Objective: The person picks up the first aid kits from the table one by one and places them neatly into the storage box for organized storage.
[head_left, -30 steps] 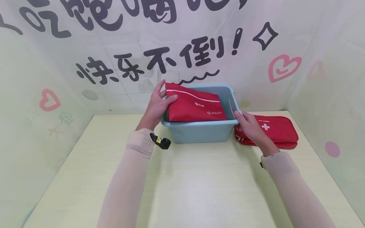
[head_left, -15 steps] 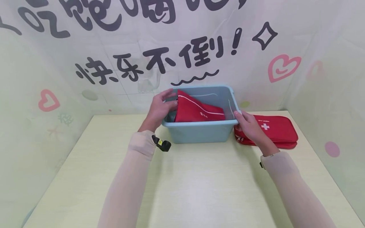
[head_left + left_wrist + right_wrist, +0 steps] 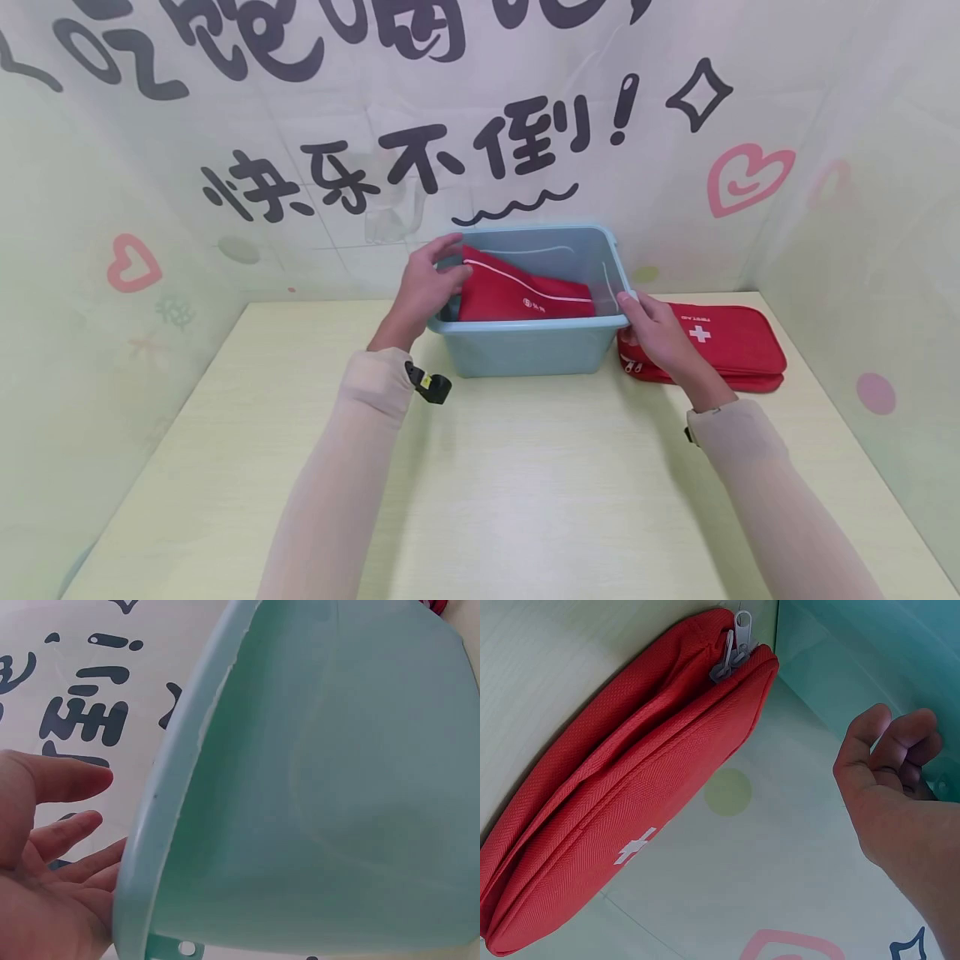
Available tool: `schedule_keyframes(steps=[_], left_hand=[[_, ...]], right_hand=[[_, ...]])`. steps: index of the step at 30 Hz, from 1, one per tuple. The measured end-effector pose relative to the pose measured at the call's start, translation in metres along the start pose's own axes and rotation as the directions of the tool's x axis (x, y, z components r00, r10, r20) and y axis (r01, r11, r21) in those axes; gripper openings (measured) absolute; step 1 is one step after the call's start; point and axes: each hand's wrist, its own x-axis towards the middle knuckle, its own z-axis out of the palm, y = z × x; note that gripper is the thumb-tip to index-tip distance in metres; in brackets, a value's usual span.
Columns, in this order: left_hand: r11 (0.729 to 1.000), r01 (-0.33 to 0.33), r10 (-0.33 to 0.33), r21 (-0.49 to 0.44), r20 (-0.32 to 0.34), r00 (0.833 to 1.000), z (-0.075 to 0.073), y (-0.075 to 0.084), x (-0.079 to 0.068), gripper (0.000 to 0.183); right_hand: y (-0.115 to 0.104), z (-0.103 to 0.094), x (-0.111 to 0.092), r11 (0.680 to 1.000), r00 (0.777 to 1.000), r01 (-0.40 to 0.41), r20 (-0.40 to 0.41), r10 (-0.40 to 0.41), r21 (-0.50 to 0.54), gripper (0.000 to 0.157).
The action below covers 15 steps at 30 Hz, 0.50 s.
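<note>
A light blue plastic bin [image 3: 525, 350] stands on the table against the back wall. Inside it lies a red fabric pouch [image 3: 517, 292] with a white stripe, its left corner higher than its right. At the bin's left rim is my left hand [image 3: 427, 292], its thumb by the pouch's upper left corner. In the left wrist view, the fingers of that hand [image 3: 60, 862] are relaxed beside the bin's rim [image 3: 184, 750], pinching nothing. My right hand [image 3: 658, 333] grips the right rim, fingers curled [image 3: 885, 750] beneath it; the thumb is out of the right wrist view.
Right of the bin, partly behind my right hand, lies a red zipped first-aid case [image 3: 727, 342] with a white cross. A white sheet [image 3: 315, 125] printed with black characters and hearts covers the walls. The pale wooden table [image 3: 487, 483] extends towards me.
The red pouch has dropped lower into the bin and its left end has moved right. My left hand has let go of it and shifted down slightly. My right hand stays on the rim.
</note>
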Motion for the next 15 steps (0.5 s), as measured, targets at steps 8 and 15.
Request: schedule_keyframes(steps=[8, 15], left_hand=[[0.998, -0.046, 0.047, 0.045, -0.008, 0.999, 0.0014, -0.0014, -0.0055, 0.054], [0.995, -0.098, 0.098, -0.007, -0.019, 0.995, -0.0029, -0.0022, -0.0104, 0.048]], right_hand=[[0.0005, 0.0005, -0.0002, 1.000, 1.000, 0.007, -0.002, -0.007, 0.000, 0.069], [0.0005, 0.0008, 0.0006, 1.000, 1.000, 0.001, -0.009, -0.001, -0.012, 0.070]])
